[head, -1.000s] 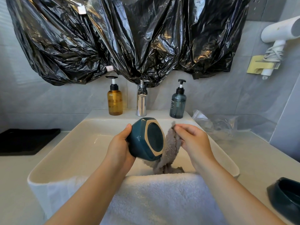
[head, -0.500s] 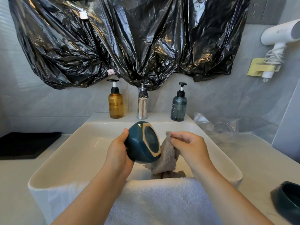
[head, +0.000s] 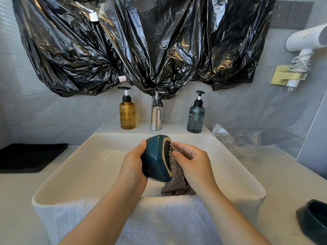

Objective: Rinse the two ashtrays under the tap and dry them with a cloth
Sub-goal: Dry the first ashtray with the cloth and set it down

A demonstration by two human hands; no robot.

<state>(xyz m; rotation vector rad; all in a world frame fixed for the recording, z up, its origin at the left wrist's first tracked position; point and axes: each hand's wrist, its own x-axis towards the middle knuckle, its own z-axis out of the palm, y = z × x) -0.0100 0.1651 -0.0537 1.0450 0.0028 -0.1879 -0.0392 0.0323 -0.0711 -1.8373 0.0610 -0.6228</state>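
Drying step, over the sink [head: 74, 167]. From the left: my left hand [head: 132, 167] clasps the teal ashtray [head: 155, 161] round its base, tipped on its side above the middle of the basin, opening facing right. My right hand [head: 192, 163] pinches the grey cloth [head: 176, 184] in curled fingers and presses it into that opening; the cloth's tail hangs toward the white towel [head: 168, 220] on the near rim. Risk, as I judge it: the glazed body is probably wet, so a hard push from the right could slide it out of the left palm onto the basin. At far right the second ashtray [head: 313, 221] sits on the counter [head: 283, 183] close to the near edge, where an elbow might knock it.
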